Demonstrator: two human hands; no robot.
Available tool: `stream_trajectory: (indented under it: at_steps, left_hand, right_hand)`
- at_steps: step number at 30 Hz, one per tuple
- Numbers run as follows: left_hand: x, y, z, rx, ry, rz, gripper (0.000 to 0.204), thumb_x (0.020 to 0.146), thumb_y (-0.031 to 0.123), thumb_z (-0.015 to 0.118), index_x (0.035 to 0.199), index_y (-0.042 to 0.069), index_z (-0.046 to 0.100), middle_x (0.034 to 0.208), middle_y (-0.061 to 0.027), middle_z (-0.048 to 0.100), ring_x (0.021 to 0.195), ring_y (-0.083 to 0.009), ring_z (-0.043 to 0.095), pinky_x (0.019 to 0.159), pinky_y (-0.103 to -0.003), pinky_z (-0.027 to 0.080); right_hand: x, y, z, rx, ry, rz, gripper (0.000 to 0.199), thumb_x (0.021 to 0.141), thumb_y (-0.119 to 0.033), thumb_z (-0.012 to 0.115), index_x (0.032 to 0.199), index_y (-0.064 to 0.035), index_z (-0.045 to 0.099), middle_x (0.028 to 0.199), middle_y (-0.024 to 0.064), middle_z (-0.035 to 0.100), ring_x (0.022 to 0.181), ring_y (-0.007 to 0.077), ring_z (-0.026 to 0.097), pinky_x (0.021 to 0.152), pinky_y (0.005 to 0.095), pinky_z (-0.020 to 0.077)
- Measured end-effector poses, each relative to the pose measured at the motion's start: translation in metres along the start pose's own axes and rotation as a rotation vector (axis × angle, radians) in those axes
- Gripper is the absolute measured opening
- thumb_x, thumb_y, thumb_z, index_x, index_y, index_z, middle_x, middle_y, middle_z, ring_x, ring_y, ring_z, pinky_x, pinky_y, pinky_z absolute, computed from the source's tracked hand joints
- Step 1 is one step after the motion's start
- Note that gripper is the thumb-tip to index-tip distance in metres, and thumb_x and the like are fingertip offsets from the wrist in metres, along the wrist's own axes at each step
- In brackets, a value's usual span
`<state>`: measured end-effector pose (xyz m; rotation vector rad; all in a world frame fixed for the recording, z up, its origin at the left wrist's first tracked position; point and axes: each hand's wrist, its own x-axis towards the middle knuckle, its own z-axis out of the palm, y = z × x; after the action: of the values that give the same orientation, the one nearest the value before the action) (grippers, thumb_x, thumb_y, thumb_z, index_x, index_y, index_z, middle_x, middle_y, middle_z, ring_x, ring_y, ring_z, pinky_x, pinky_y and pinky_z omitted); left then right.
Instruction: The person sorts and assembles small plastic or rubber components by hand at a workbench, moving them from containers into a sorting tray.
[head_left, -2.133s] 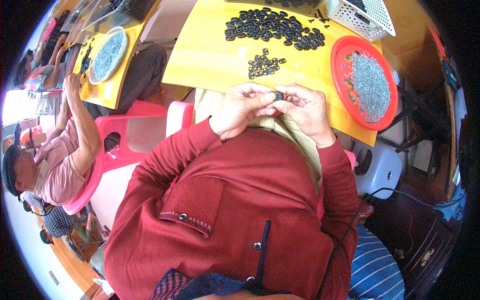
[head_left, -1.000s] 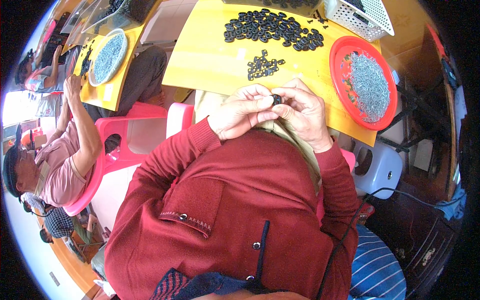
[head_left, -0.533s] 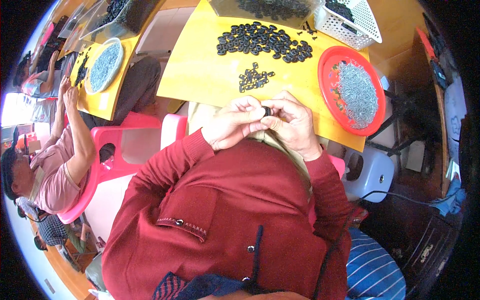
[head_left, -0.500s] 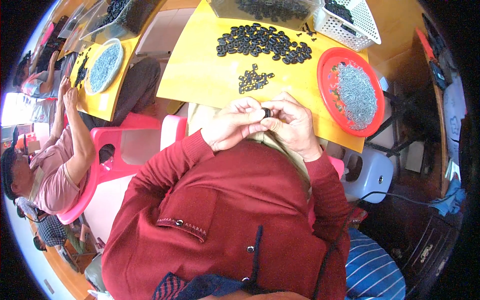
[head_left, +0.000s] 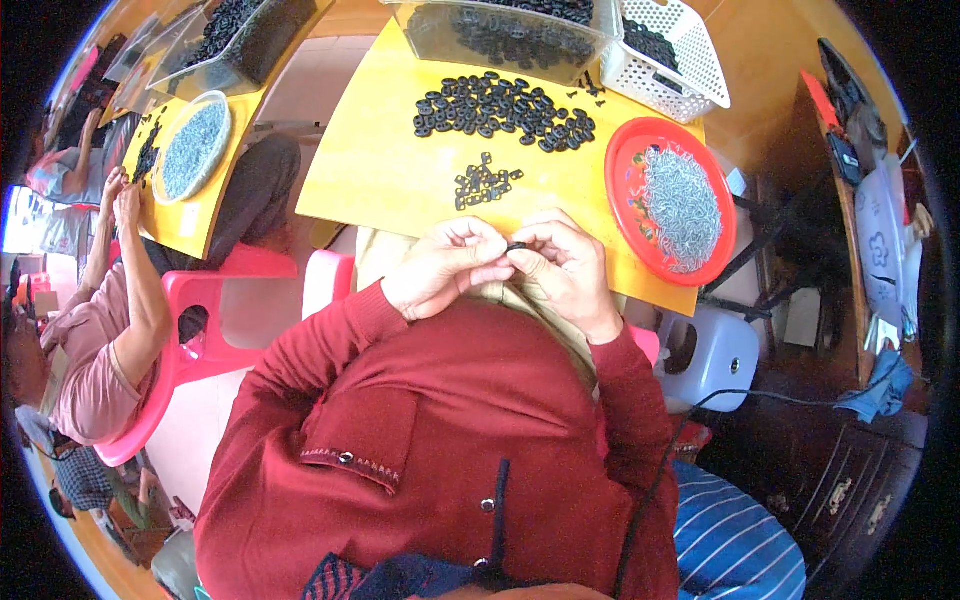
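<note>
Both my hands meet in front of my body, just off the near edge of the yellow table (head_left: 340,165). My left hand (head_left: 450,266) and my right hand (head_left: 567,268) pinch a small black part (head_left: 515,246) between their fingertips; most of it is covered by the fingers. Beyond my hands lies a small pile of black square-ended pieces (head_left: 484,186). Farther back spreads a larger group of black oval pieces (head_left: 500,108). To the right, a red plate (head_left: 621,178) carries a heap of silvery screws or pins (head_left: 683,205).
A clear bin (head_left: 480,45) of black parts and a white perforated basket (head_left: 660,80) stand at the back. At left, a person (head_left: 110,330) sits on a pink chair (head_left: 225,275) by another table with a bowl of silvery pieces (head_left: 196,150). A grey-blue stool (head_left: 718,355) is at right.
The whole view has shifted, so the table appears a little lower and farther left. My hands stay together on the black part, which now shows as a thinner sliver.
</note>
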<state>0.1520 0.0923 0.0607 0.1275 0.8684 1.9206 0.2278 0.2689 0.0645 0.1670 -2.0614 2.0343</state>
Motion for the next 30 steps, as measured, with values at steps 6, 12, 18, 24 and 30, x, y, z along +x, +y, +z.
stream_trajectory:
  at_steps: [6, 12, 18, 24, 30]
  left_hand:
    - [-0.002, 0.000, 0.005, 0.053, 0.072, 0.014, 0.012, 0.087, 0.012, 0.061, 0.094, 0.002, 0.061, 0.099, -0.0116, 0.064, 0.083, -0.0154, 0.063, 0.078, -0.028, 0.053]
    - [-0.006, -0.001, 0.004, 0.154, 0.073, 0.051, 0.011, 0.087, 0.012, 0.062, 0.092, 0.002, 0.061, 0.096, -0.0108, 0.065, 0.079, -0.0128, 0.063, 0.074, -0.025, 0.054]
    - [-0.009, -0.005, 0.002, 0.250, 0.084, 0.108, 0.009, 0.087, 0.006, 0.060, 0.093, -0.001, 0.060, 0.092, -0.0106, 0.066, 0.082, -0.0161, 0.065, 0.074, -0.026, 0.054]
    - [-0.006, -0.004, -0.001, 0.470, 0.080, 0.209, 0.010, 0.085, 0.007, 0.064, 0.090, -0.001, 0.062, 0.089, -0.0086, 0.066, 0.079, -0.0111, 0.062, 0.072, -0.023, 0.051]
    - [-0.003, -0.006, -0.003, 0.794, 0.146, 0.373, 0.009, 0.083, 0.007, 0.066, 0.088, 0.000, 0.065, 0.080, -0.0008, 0.064, 0.074, -0.0056, 0.058, 0.069, -0.021, 0.049]
  right_hand:
    - [0.024, -0.023, -0.022, -0.151, 0.342, -0.145, 0.010, 0.082, 0.000, 0.064, 0.091, 0.0029, 0.060, 0.089, 0.0046, 0.060, 0.076, 0.0094, 0.059, 0.068, 0.0221, 0.0489]
    - [0.065, -0.067, -0.063, -0.453, 0.671, -0.500, 0.014, 0.081, 0.000, 0.065, 0.094, 0.0026, 0.063, 0.090, 0.0053, 0.062, 0.070, 0.0077, 0.055, 0.061, 0.0210, 0.0463]
    - [0.122, -0.091, -0.115, -0.806, 0.940, -0.672, 0.018, 0.082, -0.006, 0.065, 0.098, 0.0021, 0.065, 0.089, 0.0084, 0.065, 0.072, 0.0108, 0.060, 0.064, 0.0234, 0.0489]
    - [0.155, -0.021, -0.184, -1.041, 0.644, -0.128, 0.029, 0.079, -0.018, 0.067, 0.103, -0.0019, 0.067, 0.086, 0.0118, 0.069, 0.073, 0.0161, 0.064, 0.067, 0.0300, 0.0492]
    - [0.096, -0.007, -0.083, -0.681, 0.468, 0.011, 0.022, 0.080, -0.015, 0.067, 0.098, -0.0019, 0.068, 0.080, 0.0107, 0.068, 0.070, 0.0126, 0.062, 0.065, 0.0256, 0.0483]
